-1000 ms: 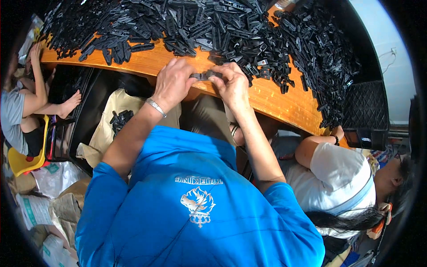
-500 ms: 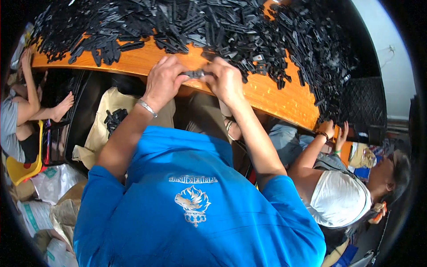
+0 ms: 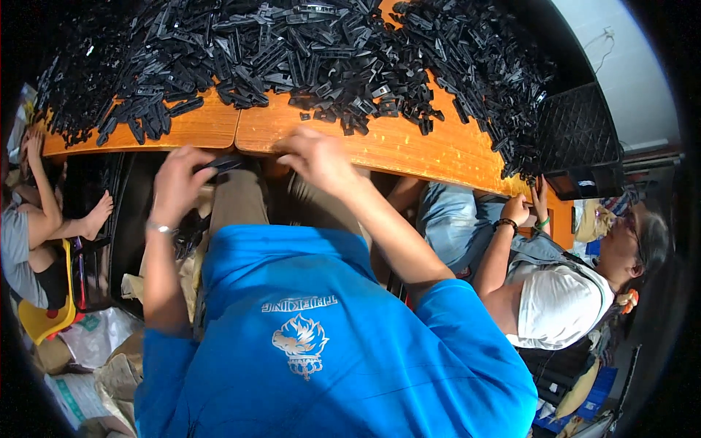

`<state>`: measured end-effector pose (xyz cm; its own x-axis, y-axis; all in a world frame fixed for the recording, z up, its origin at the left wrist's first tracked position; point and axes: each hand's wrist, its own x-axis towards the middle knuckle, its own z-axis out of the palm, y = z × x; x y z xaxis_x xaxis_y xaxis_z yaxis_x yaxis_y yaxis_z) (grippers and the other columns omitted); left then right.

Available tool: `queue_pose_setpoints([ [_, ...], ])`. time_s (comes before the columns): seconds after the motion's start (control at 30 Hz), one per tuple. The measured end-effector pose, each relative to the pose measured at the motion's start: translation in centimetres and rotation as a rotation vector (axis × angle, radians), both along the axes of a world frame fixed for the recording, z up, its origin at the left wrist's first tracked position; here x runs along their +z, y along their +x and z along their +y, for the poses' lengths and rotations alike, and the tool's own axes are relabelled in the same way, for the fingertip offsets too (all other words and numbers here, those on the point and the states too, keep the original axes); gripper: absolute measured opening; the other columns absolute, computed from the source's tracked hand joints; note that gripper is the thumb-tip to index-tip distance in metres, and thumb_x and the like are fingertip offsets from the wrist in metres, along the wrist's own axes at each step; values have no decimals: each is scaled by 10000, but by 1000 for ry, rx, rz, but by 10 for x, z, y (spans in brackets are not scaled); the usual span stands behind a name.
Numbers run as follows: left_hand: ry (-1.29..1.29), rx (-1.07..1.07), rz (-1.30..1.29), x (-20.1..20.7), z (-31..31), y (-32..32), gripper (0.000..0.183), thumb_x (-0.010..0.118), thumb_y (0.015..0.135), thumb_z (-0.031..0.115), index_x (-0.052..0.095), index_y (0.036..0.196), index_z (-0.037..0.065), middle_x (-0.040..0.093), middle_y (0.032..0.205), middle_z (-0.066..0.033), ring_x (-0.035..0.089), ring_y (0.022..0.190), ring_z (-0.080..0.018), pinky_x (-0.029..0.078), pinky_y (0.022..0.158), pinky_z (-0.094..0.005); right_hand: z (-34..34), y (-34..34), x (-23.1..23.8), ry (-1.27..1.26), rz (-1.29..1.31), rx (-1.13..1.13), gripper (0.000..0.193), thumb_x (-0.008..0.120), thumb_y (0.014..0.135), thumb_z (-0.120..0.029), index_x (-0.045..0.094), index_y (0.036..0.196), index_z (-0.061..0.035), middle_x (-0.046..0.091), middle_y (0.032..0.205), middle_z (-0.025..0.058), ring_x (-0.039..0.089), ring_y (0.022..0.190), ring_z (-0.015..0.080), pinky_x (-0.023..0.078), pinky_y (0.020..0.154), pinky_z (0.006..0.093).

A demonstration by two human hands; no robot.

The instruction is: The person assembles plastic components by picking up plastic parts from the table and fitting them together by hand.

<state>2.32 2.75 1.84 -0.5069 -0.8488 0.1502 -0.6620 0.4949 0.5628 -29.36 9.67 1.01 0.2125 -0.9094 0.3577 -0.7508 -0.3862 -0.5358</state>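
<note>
Black piece (image 3: 225,163): left of centre, long axis sideways, pointing right
Left hand (image 3: 177,184): pinching grip on it, hiding its left end
Right hand (image 3: 322,158): grip parted, by the table (image 3: 257,128) edge
Parts pile (image 3: 307,55): across upper frame
Crate (image 3: 578,130): upper right

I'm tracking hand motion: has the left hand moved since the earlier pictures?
Yes: relative to the table, the left hand has shifted leftward and back from its edge.

Slim black piece (image 3: 228,163), probably plastic, blurred, held in left hand (image 3: 179,181), pointing right
</note>
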Motion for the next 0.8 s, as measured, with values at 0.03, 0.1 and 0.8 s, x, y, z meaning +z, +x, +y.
queue_pose_setpoints([
  [0.03,2,26,-98,-1,0,28,220,835,847,135,796,1047,54,733,1057,-107,682,1082,-346,545,929,-439,7,-18,-3,-96,-21,-89,201,837,866,-139,792,1049,-70,722,1014,138,726,910,382,605,795,457],
  [0.1,12,184,-195,-2,8,73,262,827,860,118,787,1108,41,744,1080,-120,689,1101,-338,546,941,-435,19,-50,1,-199,-35,-316,191,824,898,-158,789,1064,-72,730,1062,137,733,917,378,608,802,461],
  [0.8,-455,34,78,-12,-67,-89,256,801,838,42,740,1073,124,645,1112,-67,622,1127,-303,543,924,-456,-6,-42,2,-115,286,-355,188,808,866,-98,808,1053,-114,689,1026,93,683,981,322,574,831,440],
])
